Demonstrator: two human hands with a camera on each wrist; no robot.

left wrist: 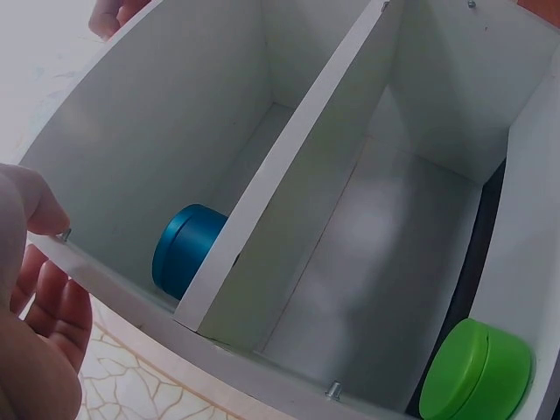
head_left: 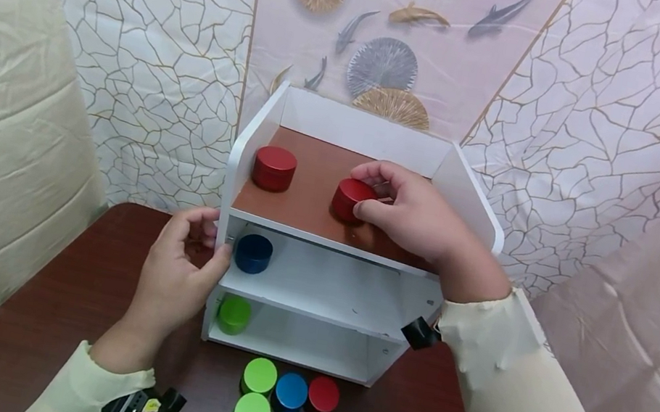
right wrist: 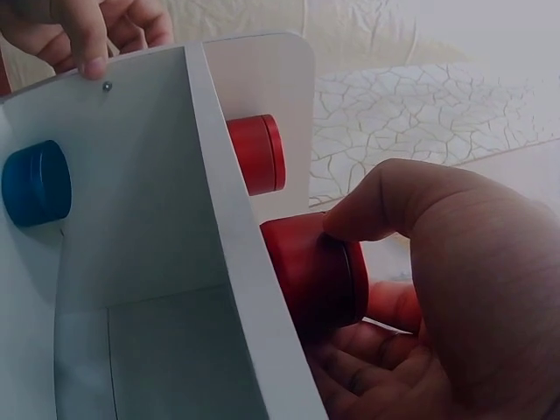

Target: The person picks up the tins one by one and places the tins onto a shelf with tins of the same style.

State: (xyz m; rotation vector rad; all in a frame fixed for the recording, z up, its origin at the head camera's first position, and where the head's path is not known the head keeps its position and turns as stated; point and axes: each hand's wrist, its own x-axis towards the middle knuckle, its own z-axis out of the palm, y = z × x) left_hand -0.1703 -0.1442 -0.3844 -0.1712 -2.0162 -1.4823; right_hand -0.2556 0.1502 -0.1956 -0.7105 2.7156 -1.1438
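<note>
From the head view, the right hand (head_left: 412, 209) has a red round tin (head_left: 352, 201) pinched upright at the top deck of the white shelf unit (head_left: 336, 244), apart from another red tin (head_left: 274, 169); keep it level! Over to the left wrist: the left hand (left wrist: 39, 297) clasps the side panel (left wrist: 122, 304), thumb inside, fingers outside, and that brace should stay firm. Right wrist now: thumb and fingers close around the tin; best loosened evenly, only once its base sits flat.
</note>
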